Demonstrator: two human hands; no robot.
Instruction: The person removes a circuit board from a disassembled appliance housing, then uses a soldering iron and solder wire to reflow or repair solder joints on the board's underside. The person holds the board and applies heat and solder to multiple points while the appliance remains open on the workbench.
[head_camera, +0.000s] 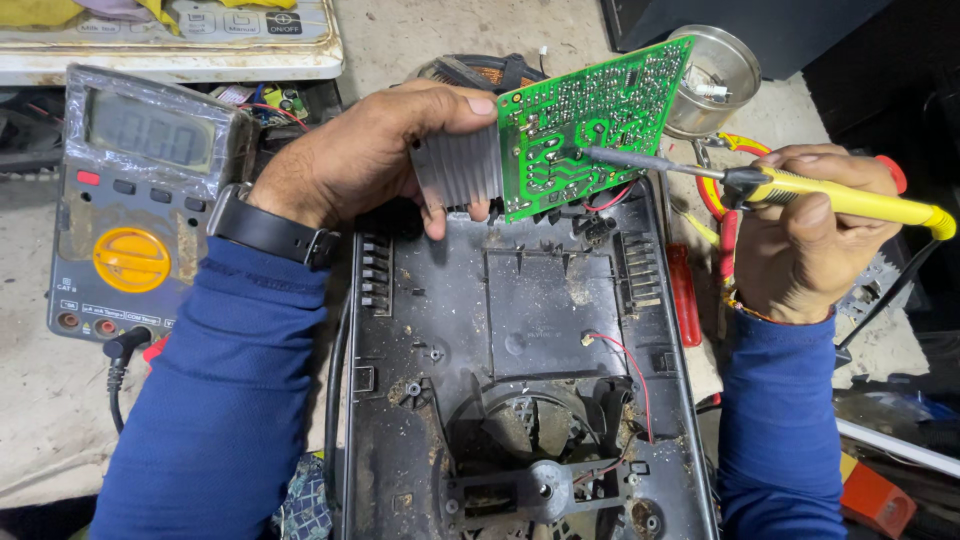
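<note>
Left hand (385, 150) grips circuit board (590, 125); right hand (800, 235) clenches soldering iron (800, 185); multimeter (140, 200) left.

Grey rectangular multimeter screen (150, 130) at upper left, plastic-wrapped; white control-panel label (240, 25) along top edge behind.

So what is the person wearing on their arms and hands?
Both arms wear long blue sleeves. The left hand is bare, with a black watch on a black band at its wrist. The right hand is bare too, with a thin orange thread round its wrist. No gloves.
</note>
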